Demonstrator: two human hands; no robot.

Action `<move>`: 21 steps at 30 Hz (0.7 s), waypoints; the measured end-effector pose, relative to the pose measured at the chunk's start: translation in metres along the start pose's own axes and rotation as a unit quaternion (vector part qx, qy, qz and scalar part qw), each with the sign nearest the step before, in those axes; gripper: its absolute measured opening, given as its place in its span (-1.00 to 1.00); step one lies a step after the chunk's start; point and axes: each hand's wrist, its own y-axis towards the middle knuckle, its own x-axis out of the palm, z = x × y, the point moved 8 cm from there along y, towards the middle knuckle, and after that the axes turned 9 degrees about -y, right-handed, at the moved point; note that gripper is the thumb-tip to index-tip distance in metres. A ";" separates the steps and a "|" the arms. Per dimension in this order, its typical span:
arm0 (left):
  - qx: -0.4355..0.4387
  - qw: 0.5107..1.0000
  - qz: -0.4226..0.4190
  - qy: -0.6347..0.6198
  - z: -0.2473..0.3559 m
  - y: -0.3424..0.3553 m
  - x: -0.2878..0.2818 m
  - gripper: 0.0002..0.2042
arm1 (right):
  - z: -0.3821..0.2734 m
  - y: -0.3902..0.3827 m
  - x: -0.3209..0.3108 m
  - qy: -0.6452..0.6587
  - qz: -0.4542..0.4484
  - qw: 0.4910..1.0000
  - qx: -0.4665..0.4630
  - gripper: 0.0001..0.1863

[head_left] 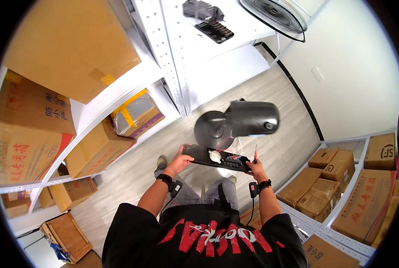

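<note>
My left hand (179,163) grips the left end of a long black control panel (198,154), its thumb on the top. A white round part (215,156), loose wires and a row of buttons show on the panel. My right hand (256,169) is closed around the panel's right end and also has a thin screwdriver (255,154) with a red handle, tip pointing up. Just beyond the panel stands a black appliance, apparently a fan stand, with a round base (201,127) and a thick rounded body (255,118). Thin wires hang between the body and the panel.
White shelves (114,96) with cardboard boxes (70,49) rise on the left. More boxes (318,192) fill the right-hand shelves. On the far white shelf (226,76) unit lie a black fan grille (277,18), a dark tray of small tools (214,30) and a grey cloth-like item (201,10).
</note>
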 end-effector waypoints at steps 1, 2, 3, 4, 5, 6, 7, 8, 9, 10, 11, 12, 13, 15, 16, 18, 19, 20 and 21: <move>-0.007 1.000 -0.024 -0.002 0.005 0.005 0.005 -0.38 | 0.001 0.000 0.000 -0.024 0.034 0.999 0.006 -0.69; -0.015 0.999 -0.040 -0.012 0.001 0.005 0.003 -0.38 | 0.005 -0.002 0.003 -0.012 0.035 0.999 0.014 -0.70; -0.026 0.998 -0.063 -0.018 0.002 0.013 -0.007 -0.37 | 0.007 -0.001 0.005 0.000 0.036 0.999 0.021 -0.70; -0.041 0.995 -0.087 -0.017 -0.002 0.019 -0.016 -0.37 | 0.016 -0.005 0.002 0.010 0.043 0.998 0.034 -0.70; -0.070 0.992 -0.096 -0.031 -0.012 0.023 -0.030 -0.36 | 0.028 -0.002 -0.003 0.068 0.067 0.995 0.042 -0.69; -0.099 0.988 -0.105 -0.045 -0.023 0.026 -0.042 -0.35 | 0.042 0.013 -0.016 0.087 0.075 0.993 0.009 -0.68; -0.133 0.987 -0.082 -0.040 -0.044 0.029 -0.069 -0.34 | 0.048 0.013 -0.022 0.082 0.073 0.994 0.009 -0.67; -0.166 0.984 -0.057 -0.030 -0.066 0.030 -0.094 -0.32 | 0.048 0.015 -0.021 0.080 0.066 0.995 0.009 -0.66; -0.182 0.980 -0.070 0.030 -0.081 0.026 -0.104 -0.34 | 0.042 0.011 -0.018 0.097 0.082 0.992 0.018 -0.65; -0.214 0.945 -0.122 0.217 -0.108 0.020 -0.115 -0.35 | 0.035 0.009 -0.013 0.113 0.095 0.989 0.022 -0.64; -0.236 0.868 -0.182 0.397 -0.132 0.023 -0.123 -0.35 | 0.041 0.012 -0.020 0.111 0.109 0.987 0.028 -0.63; -0.264 0.803 -0.207 0.492 -0.157 0.022 -0.134 -0.33 | 0.053 0.035 -0.034 0.125 0.065 0.990 -0.030 -0.64; -0.289 0.726 -0.239 0.576 -0.184 0.019 -0.149 -0.30 | 0.059 0.035 -0.035 0.109 0.080 0.991 -0.026 -0.64; -0.436 0.576 -0.246 0.646 -0.280 0.001 -0.227 -0.36 | 0.040 0.032 -0.022 0.106 0.115 0.987 -0.028 -0.64; -0.452 0.531 -0.273 0.663 -0.308 -0.002 -0.240 -0.46 | 0.044 0.034 -0.030 0.100 0.119 0.987 -0.031 -0.64; -0.497 0.527 -0.247 0.644 -0.325 -0.010 -0.245 -0.55 | 0.050 0.035 -0.041 0.087 0.124 0.988 -0.043 -0.65; -0.493 0.503 -0.283 0.651 -0.327 -0.011 -0.236 -0.53 | 0.051 0.034 -0.044 0.101 0.109 0.987 -0.064 -0.65; -0.551 0.525 -0.209 0.614 -0.329 -0.017 -0.254 -0.48 | 0.055 0.032 -0.044 0.098 0.111 0.987 -0.065 -0.66; -0.559 0.511 -0.217 0.616 -0.343 -0.023 -0.271 -0.43 | 0.056 0.031 -0.041 0.093 0.112 0.987 -0.067 -0.67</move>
